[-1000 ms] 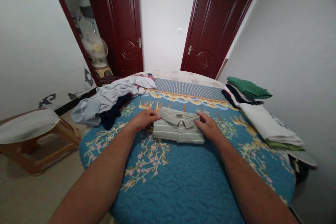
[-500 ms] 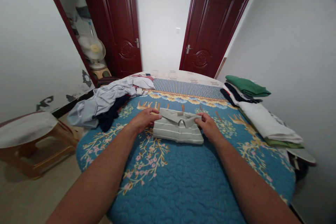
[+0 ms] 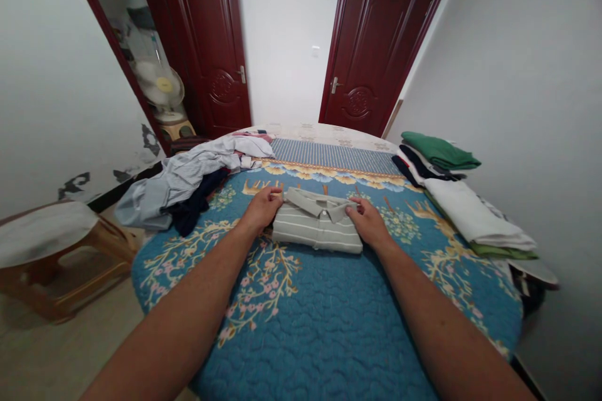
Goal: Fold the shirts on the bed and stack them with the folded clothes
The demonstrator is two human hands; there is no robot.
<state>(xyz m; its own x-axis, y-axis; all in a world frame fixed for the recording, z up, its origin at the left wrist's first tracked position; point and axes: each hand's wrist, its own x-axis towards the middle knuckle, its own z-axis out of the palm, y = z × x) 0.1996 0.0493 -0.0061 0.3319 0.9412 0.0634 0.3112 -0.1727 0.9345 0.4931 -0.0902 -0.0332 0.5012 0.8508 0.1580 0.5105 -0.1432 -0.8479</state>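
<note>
A folded grey polo shirt with thin white stripes [image 3: 316,229] lies on the blue flowered quilt [image 3: 329,319] of the bed in front of me. My left hand [image 3: 262,209] grips its upper left edge beside the collar, fingers curled onto the cloth. At the upper right edge, my right hand [image 3: 367,222] pinches the shirt near the collar tip. Both forearms reach in from the bottom of the view.
A heap of unfolded clothes [image 3: 188,177] lies at the bed's left. Folded garments, white [image 3: 470,218] and green [image 3: 439,149], are stacked along the right wall. A wooden stool [image 3: 51,244] stands at left, a fan [image 3: 160,91] by an open doorway, and two dark red doors [image 3: 371,44] behind.
Both hands stay on the shirt's top corners. The head camera has tilted slightly, so the whole scene sits a little higher and left in the picture.
</note>
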